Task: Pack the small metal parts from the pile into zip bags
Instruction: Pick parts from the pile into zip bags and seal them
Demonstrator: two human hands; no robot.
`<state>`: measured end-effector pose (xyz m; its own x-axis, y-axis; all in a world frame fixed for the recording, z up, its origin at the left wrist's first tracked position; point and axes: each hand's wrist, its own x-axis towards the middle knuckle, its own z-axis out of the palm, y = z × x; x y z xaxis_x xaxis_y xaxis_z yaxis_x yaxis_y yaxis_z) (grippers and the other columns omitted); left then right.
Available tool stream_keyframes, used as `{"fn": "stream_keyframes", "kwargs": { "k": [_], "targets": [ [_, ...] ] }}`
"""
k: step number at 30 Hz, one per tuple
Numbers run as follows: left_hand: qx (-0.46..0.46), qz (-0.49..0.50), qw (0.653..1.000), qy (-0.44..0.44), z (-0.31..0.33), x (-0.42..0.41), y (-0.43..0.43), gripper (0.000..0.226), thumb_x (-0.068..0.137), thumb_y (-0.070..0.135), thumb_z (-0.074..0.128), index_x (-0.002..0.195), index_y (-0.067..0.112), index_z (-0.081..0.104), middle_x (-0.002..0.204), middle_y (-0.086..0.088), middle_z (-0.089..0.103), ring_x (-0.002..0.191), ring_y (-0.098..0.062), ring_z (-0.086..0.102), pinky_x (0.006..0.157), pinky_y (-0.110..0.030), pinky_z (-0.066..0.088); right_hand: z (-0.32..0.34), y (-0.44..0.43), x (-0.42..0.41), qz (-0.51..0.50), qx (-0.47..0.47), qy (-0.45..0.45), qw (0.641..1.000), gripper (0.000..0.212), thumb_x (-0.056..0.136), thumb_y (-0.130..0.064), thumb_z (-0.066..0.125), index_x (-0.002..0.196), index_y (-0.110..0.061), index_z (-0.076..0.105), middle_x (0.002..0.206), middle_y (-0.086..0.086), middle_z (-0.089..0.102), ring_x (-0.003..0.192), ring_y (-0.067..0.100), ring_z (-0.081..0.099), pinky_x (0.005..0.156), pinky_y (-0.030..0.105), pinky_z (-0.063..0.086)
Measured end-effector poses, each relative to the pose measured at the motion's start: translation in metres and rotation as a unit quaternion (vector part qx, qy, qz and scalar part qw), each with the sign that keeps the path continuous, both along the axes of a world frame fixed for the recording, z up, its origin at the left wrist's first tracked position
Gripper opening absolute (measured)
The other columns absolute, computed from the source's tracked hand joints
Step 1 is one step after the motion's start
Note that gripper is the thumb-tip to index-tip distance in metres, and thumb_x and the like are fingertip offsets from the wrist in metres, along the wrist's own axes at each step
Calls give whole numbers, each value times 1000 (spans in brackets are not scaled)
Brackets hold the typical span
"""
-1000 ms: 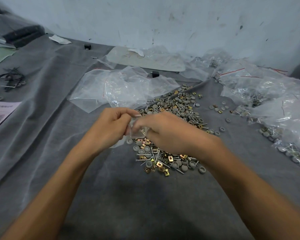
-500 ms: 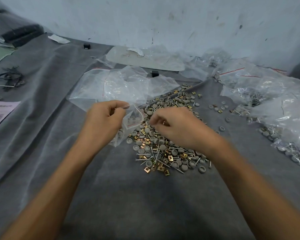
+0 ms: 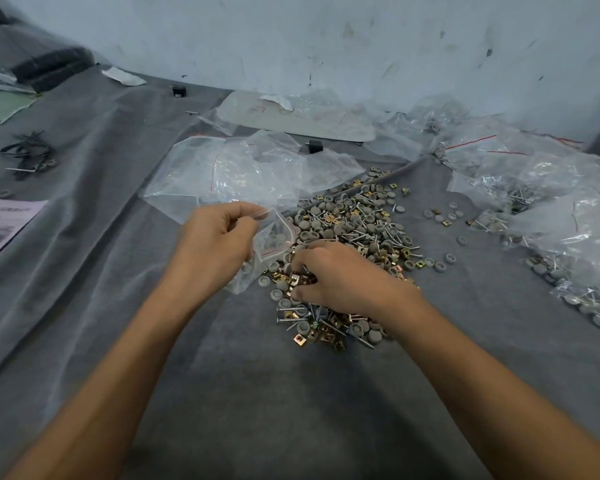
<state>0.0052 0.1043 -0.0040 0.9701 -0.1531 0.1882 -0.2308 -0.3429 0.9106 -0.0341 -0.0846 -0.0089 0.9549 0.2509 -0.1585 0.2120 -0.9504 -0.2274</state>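
Observation:
A pile of small parts [image 3: 357,237], grey round caps, screws and brass square clips, lies on the grey cloth in the middle. My left hand [image 3: 215,240] pinches the top edge of a small clear zip bag [image 3: 274,237] with a red strip, held just left of the pile; a few grey parts show inside it. My right hand [image 3: 340,275] is down on the near part of the pile, fingers curled into the parts around brass clips.
Empty clear zip bags [image 3: 243,171] lie behind my left hand. Filled bags [image 3: 551,216] heap along the right side. A white board [image 3: 298,116] leans at the wall. Black ties [image 3: 28,154] and a paper sheet [image 3: 4,216] lie at the left.
My hands have come apart. The right hand left the bag's mouth and dropped onto the pile; the left hand lifted the bag up and to the left.

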Motion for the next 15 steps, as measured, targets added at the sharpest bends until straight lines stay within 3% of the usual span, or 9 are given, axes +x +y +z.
{"fn": "stream_keyframes", "kwargs": {
  "k": [3,8,12,15],
  "targets": [
    [-4,1,1000,13,1,0,-2,38,78,30,45,101,28,75,47,11,58,41,-2,46,47,-20,38,-2,8,0,-9,1,-6,1000,36,95,-36,67,128,-21,63,126,9,62,116,31,57,96,41,46],
    [-5,-2,1000,8,0,0,-2,31,92,10,49,99,27,74,46,10,58,42,-2,48,45,-16,39,-5,22,-1,-12,-28,-27,999,24,102,-31,54,121,-17,59,112,11,68,105,34,62,88,46,49],
    [2,-5,1000,6,1,0,0,32,93,10,49,96,31,73,49,15,60,44,1,49,48,-17,39,-1,19,1,-10,-15,7,1000,32,95,-32,67,124,-21,59,122,7,64,113,31,58,93,41,46],
    [-4,-7,1000,9,1,0,0,31,93,10,49,99,29,73,48,11,58,42,-1,47,44,-15,38,3,13,1,11,8,54,998,41,87,-35,78,121,-24,59,112,-2,58,102,21,52,81,33,38]
  ]
}}
